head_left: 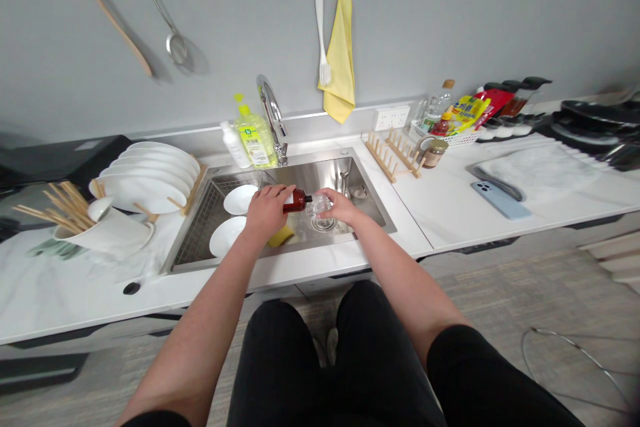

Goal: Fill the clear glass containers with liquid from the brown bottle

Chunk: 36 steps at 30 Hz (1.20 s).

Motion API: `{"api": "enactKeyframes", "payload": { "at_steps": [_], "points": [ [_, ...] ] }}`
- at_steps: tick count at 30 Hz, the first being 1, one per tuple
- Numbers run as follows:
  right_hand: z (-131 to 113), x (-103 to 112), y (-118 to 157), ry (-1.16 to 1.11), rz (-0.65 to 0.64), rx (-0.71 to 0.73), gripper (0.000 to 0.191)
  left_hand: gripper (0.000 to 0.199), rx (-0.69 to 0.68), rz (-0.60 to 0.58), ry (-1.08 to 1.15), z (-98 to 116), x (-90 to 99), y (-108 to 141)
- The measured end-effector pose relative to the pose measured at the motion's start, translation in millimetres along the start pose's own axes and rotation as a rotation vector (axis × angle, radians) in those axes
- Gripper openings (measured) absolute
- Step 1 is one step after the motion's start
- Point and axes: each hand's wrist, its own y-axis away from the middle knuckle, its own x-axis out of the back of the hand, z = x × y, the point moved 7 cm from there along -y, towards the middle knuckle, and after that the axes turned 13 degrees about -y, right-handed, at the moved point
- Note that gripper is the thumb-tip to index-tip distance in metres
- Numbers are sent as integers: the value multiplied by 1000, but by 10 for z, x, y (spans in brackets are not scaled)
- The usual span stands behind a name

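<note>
Over the sink [375, 203], my left hand [267, 210] is wrapped round a reddish-brown bottle [298, 200] that lies nearly on its side, its dark neck pointing right. The neck meets the mouth of a small clear glass [318, 205], which my right hand [342, 205] grips from the right. Whether liquid is flowing I cannot tell. Below my left hand, a yellow cloth or sponge [281, 235] shows in the basin. Two white dishes, a nearer one [226, 235] and a farther one [239, 199], sit in the sink's left part, partly behind my left hand.
A chrome faucet [273, 113] rises behind the sink beside a yellow-green soap bottle [255, 140]. Left stand racked white plates [150, 177] and a white holder [117, 237] with chopsticks. Right are a wooden rack [395, 153], a jar [435, 154] and a phone [500, 199].
</note>
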Motion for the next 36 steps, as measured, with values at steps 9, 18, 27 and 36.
{"api": "enactKeyframes", "payload": {
  "at_steps": [9,18,27,36],
  "points": [
    [58,25,-29,-9,9,1,79,73,-6,-9,-9,8,12,-23],
    [61,25,-28,-23,6,11,79,74,-10,-19,-11,17,50,-40],
    [18,24,-18,-3,10,-2,78,75,0,-38,-1,21,66,-48],
    [55,31,-43,-16,5,26,79,76,-8,-40,-7,25,78,-43]
  ]
}}
